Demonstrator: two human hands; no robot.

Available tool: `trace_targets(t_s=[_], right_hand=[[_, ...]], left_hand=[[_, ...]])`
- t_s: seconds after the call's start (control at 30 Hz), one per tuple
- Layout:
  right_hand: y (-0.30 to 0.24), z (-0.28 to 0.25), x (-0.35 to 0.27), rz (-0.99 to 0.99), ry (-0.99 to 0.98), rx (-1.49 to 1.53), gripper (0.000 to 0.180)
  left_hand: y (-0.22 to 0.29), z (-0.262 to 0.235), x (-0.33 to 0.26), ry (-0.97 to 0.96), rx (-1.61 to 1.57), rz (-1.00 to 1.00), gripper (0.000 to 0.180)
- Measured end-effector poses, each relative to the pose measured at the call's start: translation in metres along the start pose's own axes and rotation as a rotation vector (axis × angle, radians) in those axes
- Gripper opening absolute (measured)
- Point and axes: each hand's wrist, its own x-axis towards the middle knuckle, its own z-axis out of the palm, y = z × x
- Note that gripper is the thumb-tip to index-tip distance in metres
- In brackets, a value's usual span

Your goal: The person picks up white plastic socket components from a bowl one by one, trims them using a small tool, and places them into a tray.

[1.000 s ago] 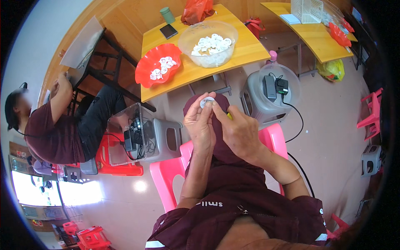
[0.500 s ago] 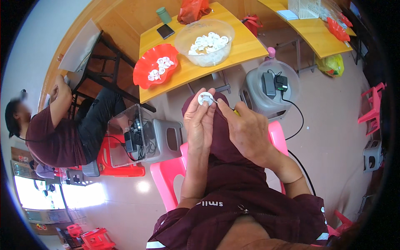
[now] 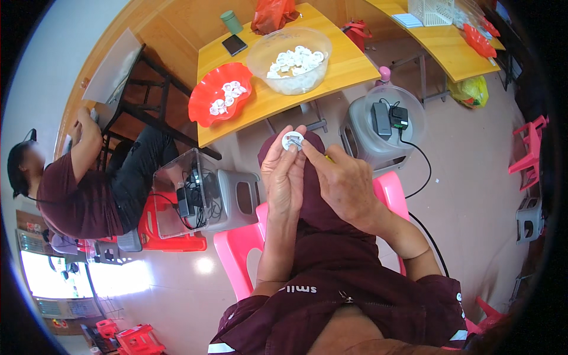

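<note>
My left hand (image 3: 284, 174) pinches a small round white plastic part (image 3: 292, 140) between thumb and fingers, its hollow side facing up with a metallic bit inside. Close against it on the right is my right hand (image 3: 349, 186), closed around a screwdriver with a yellow handle (image 3: 329, 158), mostly hidden by the fingers. The right index finger points at the part's edge. Beyond my hands, a clear plastic tub (image 3: 278, 80) holds many similar white parts (image 3: 297, 61). A red wavy-rimmed bowl (image 3: 200, 105) beside it holds several more.
The yellow table (image 3: 349, 65) also bears a phone (image 3: 235, 44), a green cup (image 3: 231, 22) and a red bag (image 3: 273, 15). Grey stools stand either side of me, one with a clear bin (image 3: 177, 207) of cables, one with black devices (image 3: 381, 118). A person (image 3: 77, 189) sits at left.
My right hand has shifted slightly left and down, its index finger now closer to the white part. The tool's metal shaft shows less clearly. My left hand stays put.
</note>
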Motion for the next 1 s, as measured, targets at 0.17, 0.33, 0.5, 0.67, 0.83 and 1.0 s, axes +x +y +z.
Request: trace_targets(t_s=[0.17,0.33,0.5,0.67,0.83,1.0], right_hand=[[-0.0028,-0.0014,-0.0004,-0.001,-0.022,0.031,0.034],[-0.0022,0.0013,-0.0006,-0.004,-0.014,0.042,0.035],[-0.0013,-0.001,-0.0031,0.014,-0.042,0.013,0.036],[-0.0015,0.0009,-0.002,0.018,0.037,0.094,0.036],[-0.0018,0.0037,-0.0013,0.014,0.035,0.101,0.037],[-0.0006,0.0064,-0.0012,0.014,0.047,0.13,0.038]], left_hand=[[-0.0028,0.0002,-0.002,0.024,0.096,0.075,0.033],[-0.0031,0.0035,-0.0032,0.053,0.115,0.1,0.033],[-0.0007,-0.0018,0.0013,0.051,0.084,0.079,0.035],[0.0003,0.0002,-0.0016,0.039,0.066,0.05,0.036],[0.0002,-0.0014,-0.0015,0.047,0.058,0.053,0.036],[0.0005,-0.0037,-0.001,0.044,0.039,0.057,0.035]])
